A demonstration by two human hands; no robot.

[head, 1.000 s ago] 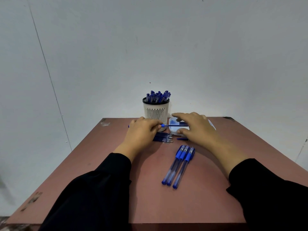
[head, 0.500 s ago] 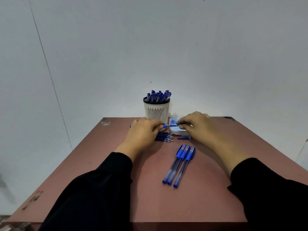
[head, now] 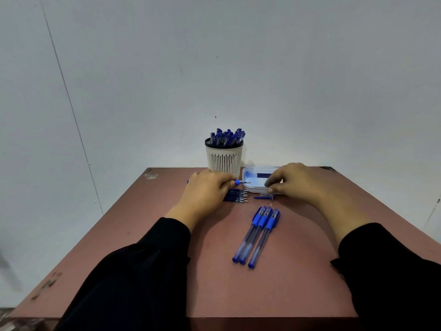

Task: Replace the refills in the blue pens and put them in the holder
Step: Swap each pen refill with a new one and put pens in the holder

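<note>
Reddish-brown laminate covers the table [head: 167, 271], on which everything is laid out. A blue pen [head: 239, 182] is gripped in the curled fingers of the left hand [head: 205, 194], its tip pointing right over the near-left corner of a white tray [head: 250, 187]. The right hand [head: 300, 182] is held over the tray's near rim with its fingers curled down; whether anything is pinched between them cannot be told. Dark refills [head: 265, 175] are seen lying inside the tray. A bundle of refills [head: 236, 195] lies on the table just under the left hand, and a single refill [head: 262, 197] lies just before the tray. Three capped pens [head: 257, 237] are laid side by side nearer the person. At the far edge a slotted holder [head: 224, 158] stands upright, filled with blue pens.
</note>
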